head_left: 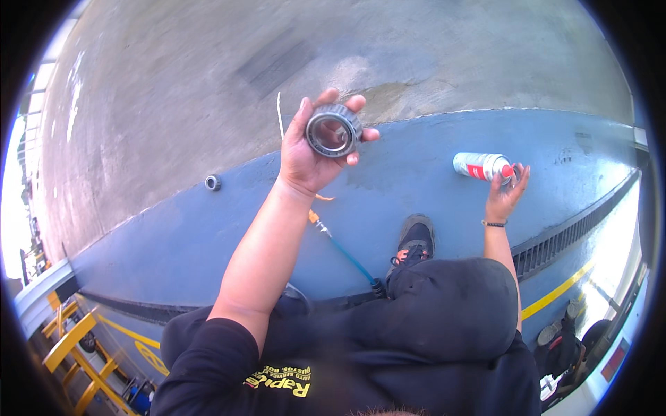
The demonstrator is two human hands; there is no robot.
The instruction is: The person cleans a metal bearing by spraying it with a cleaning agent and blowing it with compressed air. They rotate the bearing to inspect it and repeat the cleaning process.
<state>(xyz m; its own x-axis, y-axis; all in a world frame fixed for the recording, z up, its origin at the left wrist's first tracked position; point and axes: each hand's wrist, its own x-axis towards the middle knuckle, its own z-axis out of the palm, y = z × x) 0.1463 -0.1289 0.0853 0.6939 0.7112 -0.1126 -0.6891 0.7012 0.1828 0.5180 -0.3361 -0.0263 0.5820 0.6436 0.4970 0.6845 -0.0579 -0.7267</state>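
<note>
My left hand (303,156) is raised over the floor, palm up. Its fingers are spread around a tapered roller bearing (334,130), a dark metal ring with rollers about its rim and a wide hole through it. Off to the right, my right hand (506,197) has its thumb and fingers at the red nozzle end of a white and red spray can (479,166). The can looks tilted, with its base toward the left; I cannot tell whether it touches the floor. A smaller bearing or ring (213,182) lies on the blue floor left of my left forearm.
An air hose (352,261) with an orange-tipped fitting lies between my left forearm and my shoe (415,241). A drain grate (565,236) crosses the floor at right. Yellow metal equipment (80,340) stands at lower left. Dark items lie at lower right.
</note>
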